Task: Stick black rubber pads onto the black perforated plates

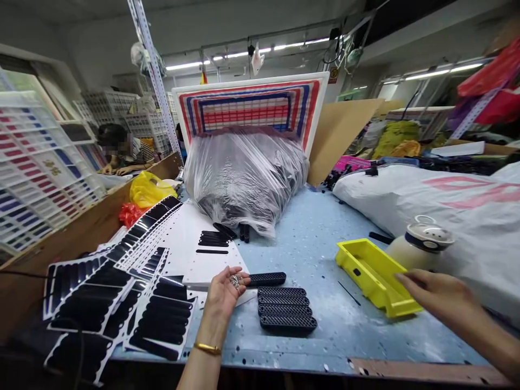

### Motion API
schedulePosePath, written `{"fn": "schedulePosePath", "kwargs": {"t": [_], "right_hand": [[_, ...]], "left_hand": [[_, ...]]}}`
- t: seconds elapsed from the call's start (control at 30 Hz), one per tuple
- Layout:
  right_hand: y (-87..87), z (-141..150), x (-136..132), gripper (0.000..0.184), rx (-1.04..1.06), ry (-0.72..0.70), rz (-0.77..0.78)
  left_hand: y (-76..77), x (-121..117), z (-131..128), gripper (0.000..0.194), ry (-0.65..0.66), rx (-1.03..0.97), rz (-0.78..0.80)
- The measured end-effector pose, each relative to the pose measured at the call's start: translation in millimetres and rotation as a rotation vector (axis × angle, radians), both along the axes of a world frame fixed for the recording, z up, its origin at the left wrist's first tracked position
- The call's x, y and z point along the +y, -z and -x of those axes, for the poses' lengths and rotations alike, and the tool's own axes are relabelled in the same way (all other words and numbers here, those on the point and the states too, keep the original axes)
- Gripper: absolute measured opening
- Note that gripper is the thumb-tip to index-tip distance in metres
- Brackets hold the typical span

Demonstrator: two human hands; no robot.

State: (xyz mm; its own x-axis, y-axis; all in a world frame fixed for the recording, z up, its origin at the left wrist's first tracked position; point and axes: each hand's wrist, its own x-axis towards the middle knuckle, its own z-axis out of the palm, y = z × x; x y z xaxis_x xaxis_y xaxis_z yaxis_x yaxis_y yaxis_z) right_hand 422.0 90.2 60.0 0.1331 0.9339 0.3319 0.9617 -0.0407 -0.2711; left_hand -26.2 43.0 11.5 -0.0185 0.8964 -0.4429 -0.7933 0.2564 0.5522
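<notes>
My left hand (226, 290) is palm up in the middle of the table, its fingers curled around a small heap of shiny silver metal pieces (234, 281). Just beyond its fingertips lies a black strip with a perforated top (267, 279). To its right, several more perforated black strips (286, 310) lie side by side. At the right, my right hand (433, 292) is at the near right end of a yellow plastic tray (365, 287), fingers closed at the rim. The hand hides part of that rim, and the thumb's grip is not clear.
Sheets of black stickers (162, 319) cover the left side. A large plastic bag of dark items (244, 179) stands at the back before a striped crate (252, 84). A cream flask (422, 241) and a white sack (467, 200) are right. Another person (125, 151) sits far left.
</notes>
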Motion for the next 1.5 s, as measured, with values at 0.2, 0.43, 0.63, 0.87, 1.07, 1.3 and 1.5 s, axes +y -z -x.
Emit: {"fn": "schedulePosePath", "kwargs": {"t": [0.2, 0.43, 0.63, 0.87, 1.07, 1.3, 1.5], "right_hand": [[-3.4, 159, 0, 0.023, -0.015, -0.508, 0.227], [16.7, 258, 27, 0.039, -0.121, -0.699, 0.433], [19.1, 239, 39, 0.022, -0.156, -0.733, 0.578], [23.8, 218, 18, 0.030, -0.112, -0.739, 0.589], [33.6, 214, 21, 0.032, 0.050, -0.694, 0.506], [56.5, 157, 11, 0.039, 0.224, -0.403, 0.424], [78.8, 162, -15, 0.031, 0.216, -0.342, 0.419]], "left_hand": [[6.1, -10, 1, 0.019, -0.011, 0.012, 0.013], [5.4, -7, 7, 0.007, -0.065, 0.053, -0.027], [3.3, -10, 6, 0.012, -0.040, 0.069, -0.066], [15.9, -28, -5, 0.025, 0.012, 0.066, -0.061], [20.2, -37, -16, 0.026, 0.028, 0.087, -0.068], [7.9, -40, -15, 0.027, 0.042, 0.087, -0.085], [4.1, -32, -24, 0.026, 0.070, 0.101, -0.082]]}}
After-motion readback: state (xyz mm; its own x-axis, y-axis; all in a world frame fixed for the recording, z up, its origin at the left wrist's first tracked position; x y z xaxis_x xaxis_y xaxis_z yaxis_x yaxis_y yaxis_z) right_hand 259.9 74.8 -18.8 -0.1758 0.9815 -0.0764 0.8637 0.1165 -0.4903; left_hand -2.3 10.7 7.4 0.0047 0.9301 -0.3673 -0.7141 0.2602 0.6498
